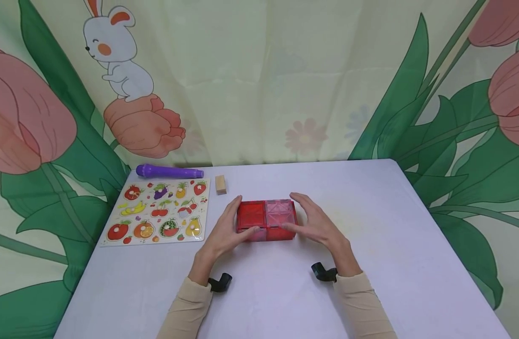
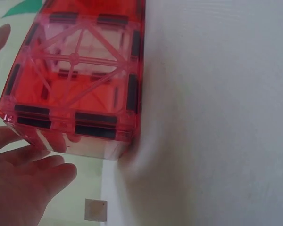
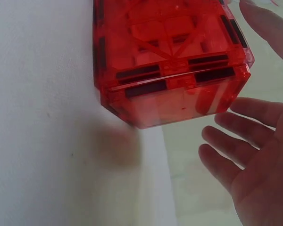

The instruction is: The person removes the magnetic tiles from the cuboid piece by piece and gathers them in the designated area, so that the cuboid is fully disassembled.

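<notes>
A box built of red and pink see-through magnetic tiles (image 1: 266,220) sits on the table between the two hands. Its tiles show crossed ribs and dark magnets along their edges. At its left end is my left hand (image 1: 225,228), fingers extended and the thumb overlapping the front edge. In the left wrist view the fingertips (image 2: 61,172) lie right by the box's end wall. My right hand (image 1: 318,221) flanks the other end, its thumb over the front corner. From the right wrist, its fingers (image 3: 231,143) appear spread and fairly straight beside the red end wall (image 3: 179,106).
A fruit-picture board (image 1: 155,212) lies at the table's left, with a purple toy microphone (image 1: 169,171) behind it. Between board and box, toward the back, stands a small wooden block (image 1: 220,184). A printed curtain (image 1: 259,84) hangs behind the white table (image 1: 411,263).
</notes>
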`<state>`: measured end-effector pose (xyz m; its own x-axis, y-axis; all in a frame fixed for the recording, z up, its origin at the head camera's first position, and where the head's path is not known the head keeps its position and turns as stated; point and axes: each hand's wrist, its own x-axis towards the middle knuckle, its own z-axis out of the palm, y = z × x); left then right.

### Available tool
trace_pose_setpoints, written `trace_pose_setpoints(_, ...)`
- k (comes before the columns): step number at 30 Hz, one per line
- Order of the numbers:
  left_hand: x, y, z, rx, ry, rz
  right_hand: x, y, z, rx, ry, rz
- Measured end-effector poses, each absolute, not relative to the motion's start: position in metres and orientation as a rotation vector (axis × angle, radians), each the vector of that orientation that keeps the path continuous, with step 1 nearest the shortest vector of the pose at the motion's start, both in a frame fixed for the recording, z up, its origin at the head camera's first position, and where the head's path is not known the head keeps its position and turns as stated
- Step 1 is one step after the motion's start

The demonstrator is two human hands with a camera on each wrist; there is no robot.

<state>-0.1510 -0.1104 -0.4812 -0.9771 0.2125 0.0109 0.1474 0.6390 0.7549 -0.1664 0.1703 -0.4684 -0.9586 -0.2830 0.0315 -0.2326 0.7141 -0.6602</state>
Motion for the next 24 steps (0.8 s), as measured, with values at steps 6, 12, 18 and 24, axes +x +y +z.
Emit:
trace_pose_setpoints(6, -0.151, -0.11, -0.488, 0.244, 2.695, 1.374, -0.168, 0.168, -0.475, -0.482, 2.795, -1.157)
trace_pose_setpoints(12, -0.153, -0.115, -0.497, 0.242, 2.606, 1.518, -0.171, 0.168, -0.481, -0.518, 2.715, -1.298)
trace_pose_setpoints(18, -0.157, -0.117, -0.502, 0.265, 2.536, 1.627, -0.173, 0.171, -0.486, -0.531, 2.645, -1.414)
trace_pose_setpoints(24, -0.159, -0.117, -0.506, 0.264, 2.473, 1.713, -0.175, 0.172, -0.487, -0.489, 2.625, -1.46)
